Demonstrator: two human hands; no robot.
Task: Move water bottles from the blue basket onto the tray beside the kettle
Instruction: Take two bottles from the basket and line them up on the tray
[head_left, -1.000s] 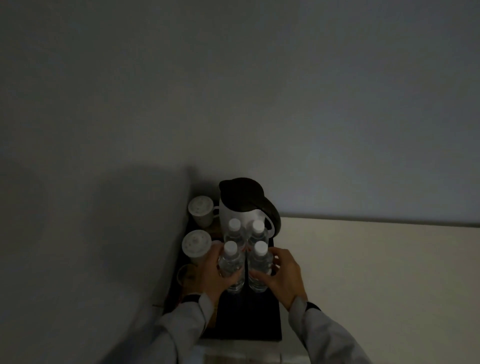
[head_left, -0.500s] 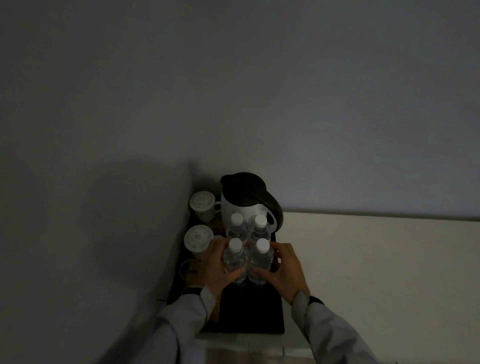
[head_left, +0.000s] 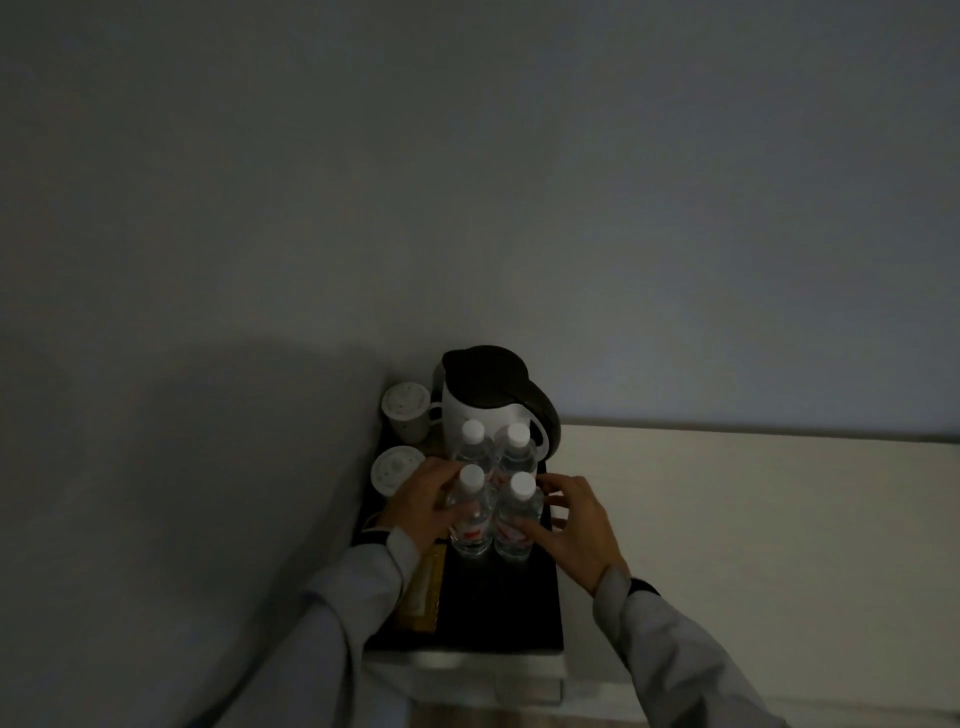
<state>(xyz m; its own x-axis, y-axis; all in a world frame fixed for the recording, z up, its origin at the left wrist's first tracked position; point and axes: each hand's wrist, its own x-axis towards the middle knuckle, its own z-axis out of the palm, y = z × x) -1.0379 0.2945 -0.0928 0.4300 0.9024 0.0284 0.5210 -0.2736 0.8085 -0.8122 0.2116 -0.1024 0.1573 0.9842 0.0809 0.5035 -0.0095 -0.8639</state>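
Observation:
Four clear water bottles with white caps stand upright in a two-by-two block on the black tray (head_left: 498, 608), just in front of the white kettle (head_left: 485, 410) with its dark lid. My left hand (head_left: 421, 506) wraps the front-left bottle (head_left: 471, 519) from the left. My right hand (head_left: 576, 530) is beside the front-right bottle (head_left: 517, 525), fingers spread; only the thumb rests on its label. The two back bottles (head_left: 472, 447) (head_left: 516, 449) touch the kettle's front. The blue basket is out of view.
Two lidded white cups (head_left: 405, 413) (head_left: 395, 467) stand on the tray's left side against the wall. A yellowish packet (head_left: 421, 587) lies along the tray's left edge under my left sleeve. The pale counter (head_left: 727, 519) stretches right. The room is dim.
The two front bottles have been pushed back against the rear pair. My right hand's fingers have come off its bottle and spread; my left hand still grips its bottle.

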